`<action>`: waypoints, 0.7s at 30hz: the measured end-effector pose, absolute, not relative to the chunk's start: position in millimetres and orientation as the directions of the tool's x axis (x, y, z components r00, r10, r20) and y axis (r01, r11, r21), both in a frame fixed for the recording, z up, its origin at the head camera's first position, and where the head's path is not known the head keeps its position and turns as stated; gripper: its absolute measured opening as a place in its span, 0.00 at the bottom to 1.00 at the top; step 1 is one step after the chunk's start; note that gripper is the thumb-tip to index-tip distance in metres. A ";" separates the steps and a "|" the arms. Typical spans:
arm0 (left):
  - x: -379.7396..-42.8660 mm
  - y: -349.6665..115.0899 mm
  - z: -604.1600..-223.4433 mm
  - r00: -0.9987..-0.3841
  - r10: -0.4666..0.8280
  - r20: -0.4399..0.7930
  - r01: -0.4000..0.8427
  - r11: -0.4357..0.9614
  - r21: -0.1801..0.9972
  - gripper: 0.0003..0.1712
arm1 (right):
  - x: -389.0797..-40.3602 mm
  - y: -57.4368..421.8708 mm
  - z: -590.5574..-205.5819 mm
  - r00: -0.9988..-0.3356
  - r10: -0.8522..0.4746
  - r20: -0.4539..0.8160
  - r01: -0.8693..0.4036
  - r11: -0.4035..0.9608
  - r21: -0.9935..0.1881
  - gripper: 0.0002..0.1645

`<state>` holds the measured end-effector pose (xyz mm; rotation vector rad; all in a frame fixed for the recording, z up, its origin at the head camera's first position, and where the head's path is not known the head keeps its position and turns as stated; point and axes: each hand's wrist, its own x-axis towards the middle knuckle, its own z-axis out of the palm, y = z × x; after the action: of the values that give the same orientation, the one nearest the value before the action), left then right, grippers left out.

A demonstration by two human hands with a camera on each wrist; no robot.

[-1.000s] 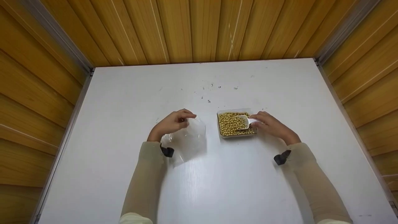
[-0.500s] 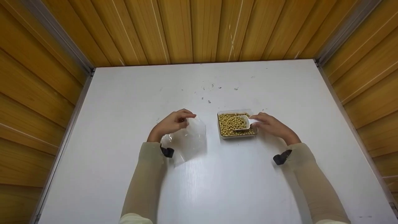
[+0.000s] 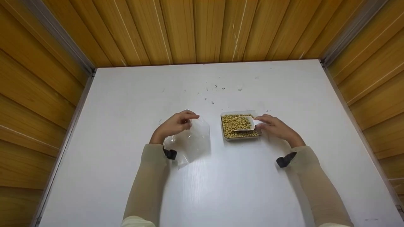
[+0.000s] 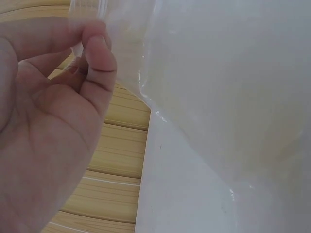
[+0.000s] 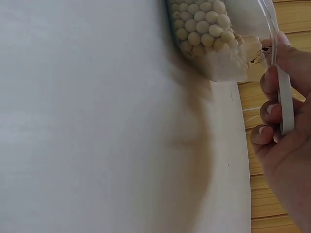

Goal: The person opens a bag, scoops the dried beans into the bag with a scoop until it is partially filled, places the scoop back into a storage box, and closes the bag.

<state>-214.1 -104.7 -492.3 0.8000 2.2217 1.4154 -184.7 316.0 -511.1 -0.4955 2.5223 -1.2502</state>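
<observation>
My left hand point(image 3: 175, 124) pinches the top edge of a clear plastic bag point(image 3: 195, 142) between thumb and fingers; in the left wrist view the bag point(image 4: 209, 97) hangs down from the fingertips. My right hand point(image 3: 274, 127) grips the handle of a white scoop point(image 3: 249, 123), its fingers wrapped round the handle point(image 5: 286, 107) in the right wrist view. The scoop's bowl holds round, yellowish soybeans point(image 3: 228, 129) and lies over a clear rectangular container point(image 3: 238, 112) filled with the same beans. The container stands on the table to the right of the bag.
The white table point(image 3: 126, 94) carries small dark marks point(image 3: 212, 102) beyond the container. Wood-patterned panels point(image 3: 205, 31) close off the back and both sides. A black wrist strap point(image 3: 170, 154) sits on each sleeve.
The scoop has tipped up from digging among the soybeans and now holds a load level over the container. The left hand and the bag have stayed almost still.
</observation>
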 end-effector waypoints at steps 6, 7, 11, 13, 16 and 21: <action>-213.7 -104.6 -493.6 -0.765 0.643 -0.035 0.241 0.336 0.911 0.23 | -174.4 306.4 -489.6 -0.895 -0.435 -0.100 -0.167 0.535 -0.828 0.23; -213.6 -104.5 -493.3 -0.765 0.643 -0.035 0.241 0.336 0.911 0.23 | -175.1 306.6 -490.7 -0.896 -0.431 -0.106 -0.158 0.532 -0.832 0.24; -211.3 -103.5 -487.1 -0.763 0.645 -0.043 0.244 0.349 0.905 0.23 | -183.4 316.0 -512.0 -0.900 -0.422 -0.104 -0.146 0.521 -0.841 0.25; -211.1 -103.1 -486.8 -0.764 0.643 -0.045 0.244 0.352 0.904 0.24 | -187.6 320.3 -521.9 -0.902 -0.418 -0.107 -0.139 0.517 -0.845 0.25; -211.3 -103.6 -488.5 -0.765 0.642 -0.048 0.231 0.343 0.911 0.23 | -189.0 322.3 -526.5 -0.903 -0.420 -0.097 -0.140 0.499 -0.855 0.25; -214.1 -105.2 -494.0 -0.761 0.648 -0.038 0.233 0.328 0.916 0.23 | -188.1 320.2 -526.5 -0.908 -0.412 -0.074 -0.152 0.490 -0.858 0.23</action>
<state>-214.1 -105.2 -494.0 0.7786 2.2006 1.4178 -188.1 320.2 -526.5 -0.4790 2.4688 -1.3811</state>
